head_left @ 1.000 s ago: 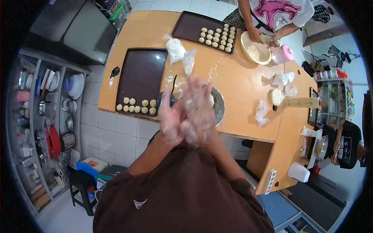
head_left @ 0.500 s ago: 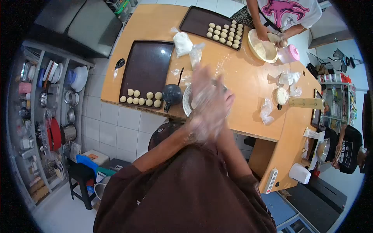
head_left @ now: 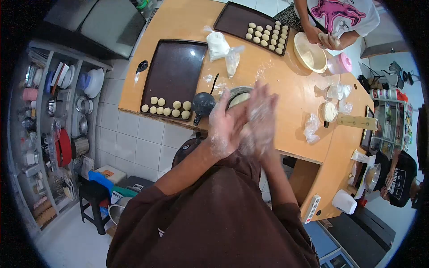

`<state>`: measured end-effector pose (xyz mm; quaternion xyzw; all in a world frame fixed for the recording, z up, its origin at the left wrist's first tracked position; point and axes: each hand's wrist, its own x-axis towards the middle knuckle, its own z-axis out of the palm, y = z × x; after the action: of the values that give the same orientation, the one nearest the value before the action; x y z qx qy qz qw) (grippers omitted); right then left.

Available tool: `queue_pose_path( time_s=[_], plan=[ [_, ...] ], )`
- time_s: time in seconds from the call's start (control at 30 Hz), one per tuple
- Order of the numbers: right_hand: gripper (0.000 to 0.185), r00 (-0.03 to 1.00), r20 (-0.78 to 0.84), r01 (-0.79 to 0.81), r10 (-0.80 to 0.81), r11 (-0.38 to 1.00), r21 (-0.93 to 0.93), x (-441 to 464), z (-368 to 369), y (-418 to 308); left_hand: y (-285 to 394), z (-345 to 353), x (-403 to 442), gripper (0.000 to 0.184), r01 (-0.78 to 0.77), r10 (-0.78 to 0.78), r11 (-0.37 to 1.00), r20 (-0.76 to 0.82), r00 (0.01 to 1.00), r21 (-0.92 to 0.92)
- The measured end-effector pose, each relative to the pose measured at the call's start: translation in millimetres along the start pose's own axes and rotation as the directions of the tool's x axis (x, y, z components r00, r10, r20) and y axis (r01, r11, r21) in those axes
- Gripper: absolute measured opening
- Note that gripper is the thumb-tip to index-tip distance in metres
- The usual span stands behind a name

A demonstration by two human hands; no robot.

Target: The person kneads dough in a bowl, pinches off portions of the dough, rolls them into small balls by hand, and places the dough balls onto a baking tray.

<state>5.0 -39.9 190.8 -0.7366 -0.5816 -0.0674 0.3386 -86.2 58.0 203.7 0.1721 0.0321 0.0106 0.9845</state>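
Dusted with white flour, my left hand (head_left: 226, 126) has its fingers spread and holds nothing that shows. My right hand (head_left: 260, 119) is beside it, fingers stretched out and blurred by motion, its palm turned toward the left one. Both are over the table's front edge, in front of a metal bowl (head_left: 234, 92) with pale dough (head_left: 239, 100) in it, which they partly hide. A dark round object with a thin handle (head_left: 203, 104) lies just left of the bowl. Further left, a dark tray (head_left: 174, 71) carries several dough balls (head_left: 176, 105) along its near end.
Flour bags (head_left: 218, 46) lie behind the bowl. A second tray (head_left: 232, 20) holds many dough balls. At the back right, a person (head_left: 342, 18) works over a cream bowl (head_left: 309, 52). A plastic bag (head_left: 311, 128) and a rolling pin (head_left: 356, 121) are to the right.
My hands have moved from pressed together to slightly apart, and the bowl's dough shows more. The whole view has shifted, with the table's things appearing further right and up.
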Motion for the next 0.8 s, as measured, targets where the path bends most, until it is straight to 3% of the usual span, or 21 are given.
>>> queue_pose_path(
  time_s=[0.07,0.17,0.23,0.33,0.37,0.43,0.6,0.63,0.67,0.7,0.73,0.8],
  plan=[
    [0.086,0.99,0.127,0.045,-0.061,0.991,0.124,-20,5,-34,-29,-18,18,0.093,-0.223,0.217,0.973,0.08,0.973,0.067],
    [0.082,0.999,0.037,-0.005,0.003,0.999,0.052,-8,-1,-5,-55,-29,17,0.091,-0.075,0.06,0.987,0.103,0.993,0.142],
    [0.08,0.998,-0.034,-0.048,0.048,0.999,0.001,3,-10,19,-31,2,3,0.084,0.171,-0.133,0.937,-0.142,0.981,0.304],
    [0.077,0.999,0.037,-0.018,0.018,1.0,-0.007,-5,-19,6,-8,-3,7,0.084,0.112,-0.128,0.966,-0.055,0.99,-0.232],
    [0.076,0.995,0.097,0.038,-0.04,0.999,0.022,-18,-10,-8,-13,1,17,0.084,-0.03,0.011,0.963,-0.069,0.998,-0.269],
    [0.076,0.978,0.162,0.132,-0.13,0.991,-0.005,-19,-14,-35,-20,3,21,0.082,0.009,-0.024,0.986,-0.089,0.996,-0.166],
    [0.07,0.999,0.013,0.034,-0.032,0.989,-0.145,3,-21,20,-29,0,16,0.077,0.125,-0.106,0.986,-0.163,0.981,0.112],
    [0.069,1.0,0.027,0.004,0.0,0.989,-0.148,-3,-20,21,-14,-12,13,0.083,0.177,-0.177,0.984,0.016,0.984,0.03],
    [0.068,0.999,0.044,-0.018,0.025,0.988,-0.151,-11,-18,22,-12,-7,16,0.08,0.079,-0.078,0.997,-0.02,0.997,0.018],
    [0.068,0.982,0.168,-0.055,0.085,0.983,-0.177,-25,-5,10,-9,2,21,0.078,-0.025,0.025,1.0,-0.058,0.998,0.008],
    [0.068,0.986,0.166,0.03,-0.005,0.988,-0.149,-25,-7,-9,-11,8,24,0.076,-0.125,0.124,0.992,-0.102,0.987,-0.001],
    [0.067,0.972,0.15,0.196,-0.181,0.976,-0.091,-17,-16,-39,-39,-17,25,0.068,-0.216,0.209,0.965,0.057,0.976,0.149]
  ],
)
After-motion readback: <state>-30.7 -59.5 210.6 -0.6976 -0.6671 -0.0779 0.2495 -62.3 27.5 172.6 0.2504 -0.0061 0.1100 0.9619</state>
